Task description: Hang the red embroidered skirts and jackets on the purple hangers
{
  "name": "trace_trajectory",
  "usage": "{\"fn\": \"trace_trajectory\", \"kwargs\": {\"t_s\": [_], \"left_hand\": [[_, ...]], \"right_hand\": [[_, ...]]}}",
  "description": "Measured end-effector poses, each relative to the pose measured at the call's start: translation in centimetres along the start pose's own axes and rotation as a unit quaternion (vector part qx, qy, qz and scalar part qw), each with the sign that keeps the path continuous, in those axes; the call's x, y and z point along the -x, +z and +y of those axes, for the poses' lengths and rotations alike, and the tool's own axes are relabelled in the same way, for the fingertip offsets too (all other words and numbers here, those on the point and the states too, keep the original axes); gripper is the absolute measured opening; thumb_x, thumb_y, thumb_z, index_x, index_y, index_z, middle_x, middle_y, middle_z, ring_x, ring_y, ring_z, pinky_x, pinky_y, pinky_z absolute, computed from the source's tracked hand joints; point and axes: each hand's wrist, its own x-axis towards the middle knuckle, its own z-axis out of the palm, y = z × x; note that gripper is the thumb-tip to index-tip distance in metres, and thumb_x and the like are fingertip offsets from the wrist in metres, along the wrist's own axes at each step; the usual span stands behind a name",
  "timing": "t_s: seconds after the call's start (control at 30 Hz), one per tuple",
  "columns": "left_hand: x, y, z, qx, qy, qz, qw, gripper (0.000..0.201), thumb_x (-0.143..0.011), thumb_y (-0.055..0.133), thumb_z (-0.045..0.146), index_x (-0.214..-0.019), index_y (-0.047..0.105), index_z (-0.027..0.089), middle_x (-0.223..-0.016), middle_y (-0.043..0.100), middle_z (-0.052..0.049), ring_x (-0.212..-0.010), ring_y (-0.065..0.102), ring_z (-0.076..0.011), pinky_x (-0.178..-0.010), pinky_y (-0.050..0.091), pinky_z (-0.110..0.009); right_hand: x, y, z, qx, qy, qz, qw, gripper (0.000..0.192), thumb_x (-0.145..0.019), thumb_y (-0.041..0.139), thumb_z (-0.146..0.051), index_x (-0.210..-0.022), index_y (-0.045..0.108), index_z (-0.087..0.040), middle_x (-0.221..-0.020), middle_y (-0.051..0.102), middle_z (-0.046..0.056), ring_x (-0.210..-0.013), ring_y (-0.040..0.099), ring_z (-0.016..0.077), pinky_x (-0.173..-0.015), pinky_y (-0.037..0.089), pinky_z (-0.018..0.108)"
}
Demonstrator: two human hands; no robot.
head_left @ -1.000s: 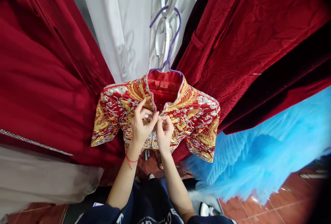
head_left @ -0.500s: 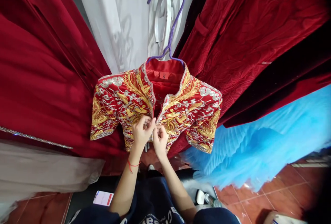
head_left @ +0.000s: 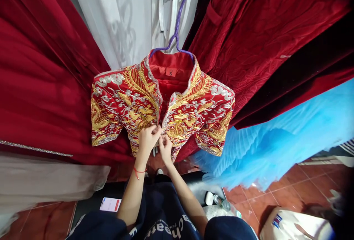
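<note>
A red jacket (head_left: 193,110) with gold and silver embroidery hangs in front of me on a purple hanger (head_left: 177,22). Its collar stands open, showing a red lining and a size tag. My left hand (head_left: 148,140) pinches the left front edge low on the jacket's opening. My right hand (head_left: 165,147) pinches the right front edge just beside it, fingertips almost touching the left hand's. A red string sits on my left wrist.
Dark red velvet garments (head_left: 41,85) hang left and right of the jacket. White fabric (head_left: 124,14) hangs behind. A blue tulle skirt (head_left: 276,140) spreads at the right. Below are red floor tiles (head_left: 290,192), a phone (head_left: 110,204), a bottle (head_left: 219,201) and a white bag (head_left: 293,225).
Both hands have slid down the jacket's front opening, from near the chest to the lower edge. The view has tilted down, so the hanger hook now runs off the top.
</note>
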Motion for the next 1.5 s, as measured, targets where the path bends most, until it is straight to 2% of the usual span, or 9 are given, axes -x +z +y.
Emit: {"fn": "trace_trajectory", "kwargs": {"t_s": [0.4,0.7,1.0,1.07,1.17,1.23,1.33,1.43,1.5], "left_hand": [[-0.7,1.0,-2.2,-0.032,-0.048,-0.125,0.99,0.051,-0.093,0.047,0.044,-0.053,0.067,0.02,-0.057,0.068,-0.005,-0.058,0.06,-0.0159,-0.064,0.035,-0.027],[-0.8,1.0,-2.5,-0.083,-0.08,-0.125,0.985,0.04,-0.087,0.052,0.046,-0.066,0.073,0.019,-0.077,0.076,-0.012,-0.076,0.068,-0.0234,-0.066,0.034,-0.03],[1.1,-8.1,-9.5,-0.006,-0.117,-0.219,0.969,0.042,-0.088,0.048,0.052,-0.065,0.067,0.022,-0.069,0.074,-0.002,-0.071,0.071,-0.02,-0.072,0.05,-0.027],[2.4,-9.5,-9.0,0.014,-0.096,-0.166,0.981,0.037,-0.084,0.057,0.058,-0.086,0.07,0.023,-0.085,0.076,-0.003,-0.084,0.072,-0.0223,-0.079,0.053,-0.03],[3.9,-11.0,-5.2,-0.017,-0.048,0.047,0.998,0.061,-0.075,0.07,0.063,-0.121,0.061,0.024,-0.12,0.07,-0.008,-0.112,0.066,-0.029,-0.096,0.052,-0.041],[4.2,-12.1,-2.2,0.004,0.0,0.15,0.989,0.061,-0.079,0.071,0.059,-0.128,0.058,0.026,-0.13,0.065,-0.009,-0.12,0.062,-0.029,-0.102,0.051,-0.043],[3.2,-13.7,0.4,0.014,0.027,0.272,0.962,0.046,-0.087,0.067,0.047,-0.127,0.06,0.026,-0.128,0.064,-0.008,-0.119,0.061,-0.027,-0.104,0.05,-0.043],[1.5,-14.0,1.2,0.012,0.04,0.37,0.928,0.058,-0.087,0.068,0.043,-0.138,0.051,0.02,-0.138,0.056,-0.015,-0.124,0.057,-0.0297,-0.104,0.05,-0.046],[0.8,-12.8,2.2,0.029,0.064,0.391,0.918,0.083,-0.084,0.072,0.042,-0.152,0.03,0.018,-0.152,0.038,-0.021,-0.136,0.048,-0.0325,-0.11,0.046,-0.049]], "right_hand": [[2.3,0.8,4.7,0.001,0.068,-0.007,0.998,0.042,-0.091,0.049,-0.058,-0.074,0.051,-0.02,-0.061,0.041,-0.006,-0.058,0.035,0.011,-0.057,0.033,0.024],[2.0,-0.8,8.7,0.085,0.101,-0.058,0.99,0.046,-0.079,0.055,-0.063,-0.064,0.059,-0.02,-0.051,0.046,-0.004,-0.052,0.04,0.0132,-0.055,0.035,0.026],[-0.8,-11.4,4.0,0.21,0.13,-0.069,0.967,0.031,-0.076,0.064,-0.051,-0.064,0.063,-0.023,-0.059,0.062,0.004,-0.054,0.055,0.0183,-0.056,0.04,0.029],[-1.2,-13.1,0.9,0.214,0.125,-0.128,0.96,0.032,-0.069,0.073,-0.049,-0.057,0.062,-0.022,-0.05,0.058,0.001,-0.047,0.053,0.0176,-0.051,0.039,0.028],[-1.5,-13.4,-5.6,0.213,0.063,-0.152,0.963,0.028,-0.081,0.067,-0.049,-0.081,0.073,-0.021,-0.067,0.068,0.002,-0.057,0.06,0.0177,-0.057,0.045,0.029],[-1.8,-13.2,-10.3,0.236,-0.11,-0.021,0.965,0.025,-0.093,0.057,-0.041,-0.094,0.072,-0.02,-0.083,0.072,0.005,-0.07,0.064,0.0174,-0.068,0.049,0.03],[-3.0,-14.2,-15.6,0.283,-0.305,0.252,0.873,0.013,-0.093,0.06,-0.028,-0.092,0.068,-0.019,-0.081,0.069,0.005,-0.072,0.062,0.0168,-0.071,0.05,0.032],[-4.4,-15.9,-17.7,0.326,-0.367,0.404,0.772,0.011,-0.092,0.06,-0.028,-0.09,0.067,-0.02,-0.082,0.066,0.007,-0.08,0.062,0.021,-0.078,0.051,0.039],[-5.0,-15.6,-17.7,0.341,-0.371,0.419,0.755,0.016,-0.092,0.06,-0.033,-0.098,0.066,-0.02,-0.091,0.065,0.01,-0.092,0.062,0.0253,-0.085,0.05,0.046]]}}
